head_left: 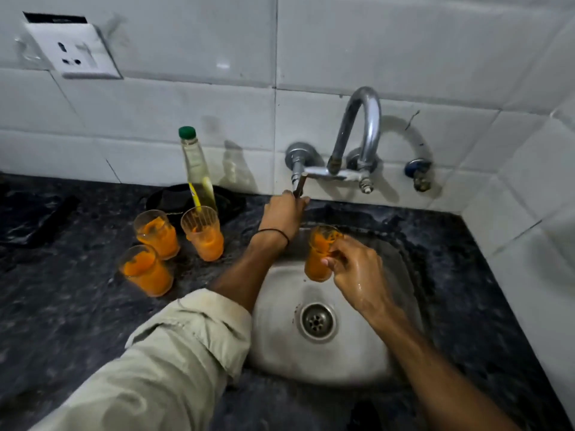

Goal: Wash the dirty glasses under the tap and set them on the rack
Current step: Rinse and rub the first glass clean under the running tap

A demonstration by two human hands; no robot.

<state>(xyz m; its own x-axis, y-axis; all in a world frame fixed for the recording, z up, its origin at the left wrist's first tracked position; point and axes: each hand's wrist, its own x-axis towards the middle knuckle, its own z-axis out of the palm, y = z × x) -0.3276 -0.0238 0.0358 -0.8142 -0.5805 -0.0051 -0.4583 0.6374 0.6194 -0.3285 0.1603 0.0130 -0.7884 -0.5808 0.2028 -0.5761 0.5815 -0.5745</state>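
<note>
Gripping the tap lever (pixel 299 185) with the left hand (pixel 284 213); the right hand (pixel 357 272) pinches an orange-smeared glass (pixel 317 259).
Apparently nothing is washed yet; three dirty glasses (pixel 202 234) wait centre left.

Glossy white wall tiles (pixel 186 104) face me, turning a corner on my right; a white socket plate (pixel 73 54) sits askew above my dark mottled desk (pixel 62 306).

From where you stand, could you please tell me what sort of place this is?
Most likely a home kitchen: a small stainless-steel sink set in a dark speckled stone counter, a curved chrome wall tap, and orange-smeared clear glasses beside the sink.
</note>
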